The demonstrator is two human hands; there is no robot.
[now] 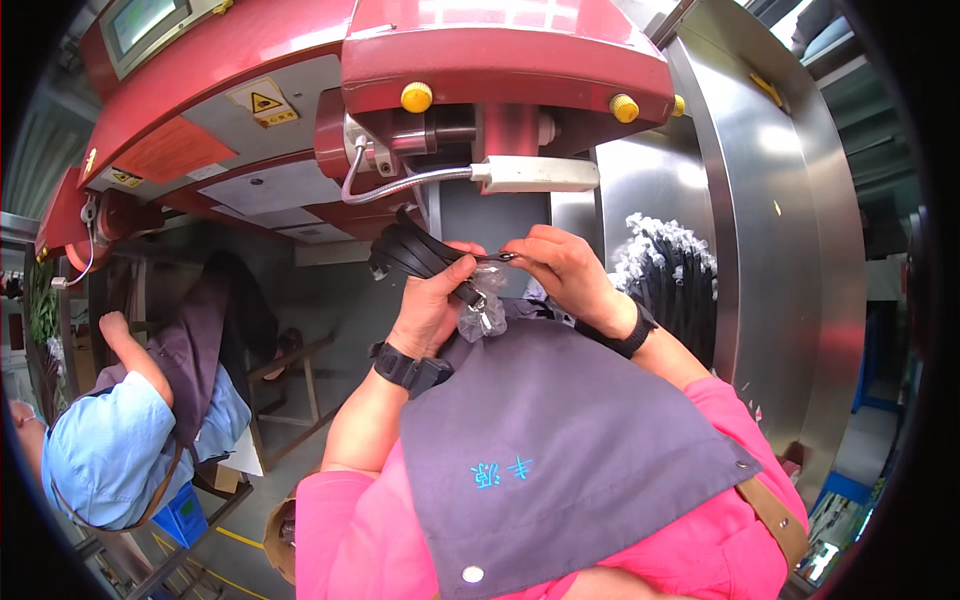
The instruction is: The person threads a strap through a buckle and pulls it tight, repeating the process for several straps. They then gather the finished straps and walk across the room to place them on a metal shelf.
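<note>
My left hand (431,304) grips a bundle of narrow black straps (420,251), which fan out to the left past the thumb. A metal buckle in clear plastic film (484,319) hangs below that hand. My right hand (570,270) pinches the end of one strap, where a small metal buckle (508,256) shows at the fingertips. That strap runs between both hands. The hands are in front of the red machine, just below its white lamp-like bar (540,174). Some of my left fingers are hidden behind the straps.
The red machine head (502,67) with yellow knobs overhangs my hands. A flexible metal conduit (405,180) runs to the white bar. At right, many black straps with plastic-wrapped ends (671,277) lie against a stainless steel panel (772,225). A co-worker (142,442) sits at left.
</note>
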